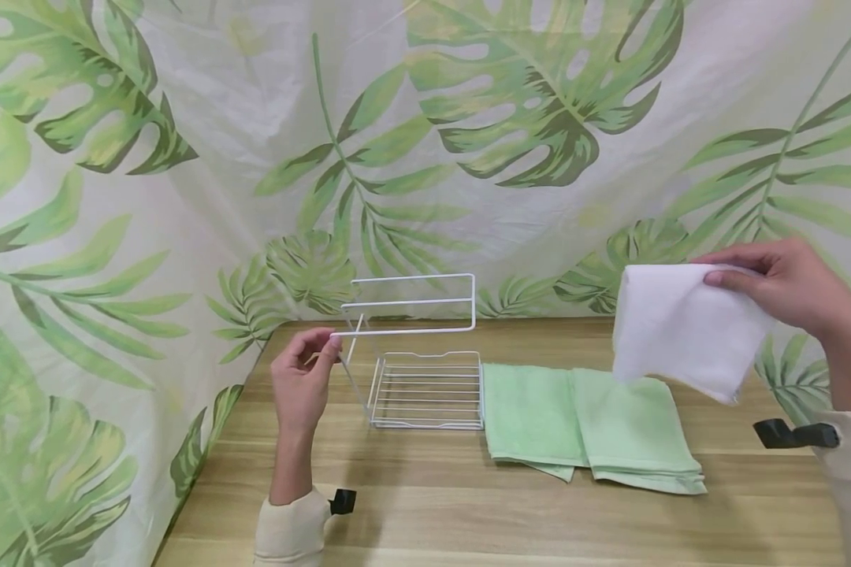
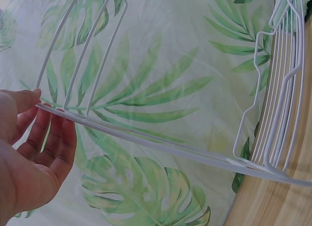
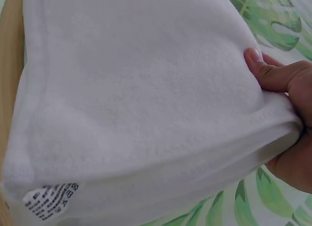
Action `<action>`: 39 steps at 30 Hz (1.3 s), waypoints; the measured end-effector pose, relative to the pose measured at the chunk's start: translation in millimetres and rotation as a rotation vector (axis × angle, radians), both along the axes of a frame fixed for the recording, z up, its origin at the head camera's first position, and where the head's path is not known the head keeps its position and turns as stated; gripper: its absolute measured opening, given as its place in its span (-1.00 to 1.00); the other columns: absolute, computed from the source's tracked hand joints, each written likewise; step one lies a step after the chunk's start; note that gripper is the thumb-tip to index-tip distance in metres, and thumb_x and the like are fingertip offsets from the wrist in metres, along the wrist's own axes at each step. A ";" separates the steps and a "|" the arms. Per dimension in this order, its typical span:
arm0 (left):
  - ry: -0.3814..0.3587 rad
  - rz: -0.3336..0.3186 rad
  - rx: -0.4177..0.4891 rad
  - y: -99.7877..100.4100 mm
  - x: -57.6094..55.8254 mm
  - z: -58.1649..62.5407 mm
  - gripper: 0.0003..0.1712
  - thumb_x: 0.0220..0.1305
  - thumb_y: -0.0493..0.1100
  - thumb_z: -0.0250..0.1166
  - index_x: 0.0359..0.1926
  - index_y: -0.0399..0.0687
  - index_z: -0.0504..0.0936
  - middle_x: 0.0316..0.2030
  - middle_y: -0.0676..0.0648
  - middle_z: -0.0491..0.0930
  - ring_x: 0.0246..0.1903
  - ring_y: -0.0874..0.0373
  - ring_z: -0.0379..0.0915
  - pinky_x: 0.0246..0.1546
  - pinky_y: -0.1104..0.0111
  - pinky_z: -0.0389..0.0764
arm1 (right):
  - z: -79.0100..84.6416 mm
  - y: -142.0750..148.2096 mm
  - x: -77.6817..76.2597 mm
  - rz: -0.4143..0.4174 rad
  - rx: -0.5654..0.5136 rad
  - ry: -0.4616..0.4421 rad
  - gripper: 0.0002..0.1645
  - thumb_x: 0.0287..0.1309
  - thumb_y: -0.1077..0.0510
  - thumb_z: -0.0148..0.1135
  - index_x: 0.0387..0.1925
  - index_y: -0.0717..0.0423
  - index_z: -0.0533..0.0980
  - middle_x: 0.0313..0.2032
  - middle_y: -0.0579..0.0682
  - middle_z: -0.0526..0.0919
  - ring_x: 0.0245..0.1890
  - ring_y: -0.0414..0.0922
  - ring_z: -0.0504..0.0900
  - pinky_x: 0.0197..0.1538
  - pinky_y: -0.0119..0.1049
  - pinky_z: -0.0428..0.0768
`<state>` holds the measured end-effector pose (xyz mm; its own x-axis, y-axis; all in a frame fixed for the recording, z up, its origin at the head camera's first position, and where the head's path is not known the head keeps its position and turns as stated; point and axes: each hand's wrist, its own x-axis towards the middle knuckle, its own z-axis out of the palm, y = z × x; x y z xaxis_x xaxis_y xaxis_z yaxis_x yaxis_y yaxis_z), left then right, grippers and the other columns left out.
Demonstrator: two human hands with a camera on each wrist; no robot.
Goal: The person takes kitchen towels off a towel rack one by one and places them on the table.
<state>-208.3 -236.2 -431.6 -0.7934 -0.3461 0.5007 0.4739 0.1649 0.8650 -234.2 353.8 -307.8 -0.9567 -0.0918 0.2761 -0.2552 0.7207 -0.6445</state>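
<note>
A white wire rack [image 1: 425, 425] stands on the table, its upper bars over a slatted base. My left hand [image 1: 305, 374] pinches the rack's upper left corner between thumb and fingers; in the left wrist view the thumb lies over the white wire [image 2: 146, 138]. Up at the right, my right hand [image 1: 787, 283] grips a folded white towel [image 1: 681, 323] by its edge, and the towel hangs above the table. A printed label [image 3: 51, 199] shows on its edge in the right wrist view. Two folded green towels [image 1: 532, 413] lie side by side, right of the rack.
The wooden table [image 1: 425, 512] reaches back to a hanging cloth [image 1: 220, 197] with a green leaf print. Small black mounts [image 1: 343, 502] sit at both sleeve cuffs. The green towels lie against the rack's right end.
</note>
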 end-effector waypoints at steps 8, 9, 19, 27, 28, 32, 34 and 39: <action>-0.007 0.003 -0.005 -0.5 -0.3 -0.5 -0.80 0.39 -0.39 0.43 -0.05 -0.50 0.70 -0.37 0.10 0.69 -0.40 0.32 0.65 -0.26 0.55 0.79 | -22.0 25.1 12.4 0.025 0.028 -0.079 -0.77 0.50 0.17 0.33 0.03 0.16 0.77 -0.45 -0.40 0.77 -0.64 -0.10 0.68 -0.63 -0.23 0.67; -0.008 0.002 -0.006 -0.6 -0.2 -0.5 -0.80 0.39 -0.39 0.43 -0.05 -0.49 0.71 -0.37 0.10 0.69 -0.40 0.32 0.65 -0.26 0.55 0.78 | -25.2 28.3 14.0 0.022 0.030 -0.092 -0.77 0.51 0.16 0.33 0.03 0.15 0.77 -0.45 -0.39 0.77 -0.63 -0.09 0.69 -0.63 -0.22 0.68; -0.003 0.003 -0.014 -0.7 0.0 -0.2 -0.81 0.40 -0.39 0.42 -0.05 -0.47 0.71 -0.36 0.11 0.69 -0.40 0.32 0.65 -0.27 0.55 0.78 | -59.9 59.2 29.5 0.012 0.023 -0.132 -0.70 0.49 0.24 0.32 -0.07 -0.28 0.79 -0.44 -0.51 0.77 -0.67 -0.08 0.71 -0.65 -0.19 0.69; 0.006 -0.002 -0.010 -0.8 -0.5 -0.6 -0.78 0.40 -0.40 0.42 -0.04 -0.54 0.69 -0.37 0.12 0.68 -0.41 0.33 0.64 -0.28 0.56 0.77 | -80.8 76.3 43.1 0.076 -0.042 -0.101 -0.41 0.39 0.42 0.32 -0.19 -0.49 0.76 -0.45 -0.54 0.76 -0.71 -0.17 0.68 -0.70 -0.30 0.62; 0.007 -0.002 -0.010 -1.1 -0.6 -0.8 -0.78 0.39 -0.40 0.42 -0.04 -0.54 0.69 -0.37 0.12 0.68 -0.41 0.33 0.64 -0.28 0.56 0.77 | -82.7 78.0 43.9 0.089 -0.048 -0.100 -0.39 0.38 0.43 0.32 -0.19 -0.51 0.75 -0.45 -0.54 0.76 -0.71 -0.18 0.68 -0.70 -0.31 0.62; 0.010 -0.001 -0.006 -1.7 -0.4 -1.2 -0.80 0.39 -0.40 0.43 -0.05 -0.50 0.71 -0.37 0.11 0.68 -0.41 0.32 0.65 -0.28 0.55 0.78 | -89.1 84.9 45.6 0.123 -0.054 -0.103 -0.35 0.36 0.46 0.32 -0.20 -0.52 0.75 -0.42 -0.56 0.76 -0.68 -0.23 0.70 -0.68 -0.35 0.62; 0.010 -0.001 -0.006 -1.9 -0.4 -1.3 -0.81 0.39 -0.41 0.43 -0.06 -0.50 0.71 -0.37 0.11 0.68 -0.41 0.33 0.65 -0.28 0.55 0.78 | -91.9 88.2 46.8 0.138 -0.059 -0.112 -0.35 0.34 0.47 0.32 -0.20 -0.50 0.76 -0.41 -0.56 0.76 -0.65 -0.26 0.70 -0.66 -0.37 0.62; 0.006 -0.004 -0.010 -1.7 -0.8 -0.4 -0.80 0.39 -0.40 0.42 -0.05 -0.50 0.71 -0.36 0.12 0.69 -0.42 0.34 0.65 -0.28 0.55 0.78 | -98.3 94.5 50.7 0.174 -0.075 -0.164 -0.32 0.31 0.50 0.32 -0.20 -0.50 0.76 -0.39 -0.51 0.79 -0.63 -0.23 0.71 -0.64 -0.35 0.63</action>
<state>-209.1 -237.9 -432.1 -0.7917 -0.3382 0.5087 0.4797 0.1713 0.8605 -183.5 448.3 -406.0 -0.9609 -0.2444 0.1303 -0.2587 0.6237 -0.7376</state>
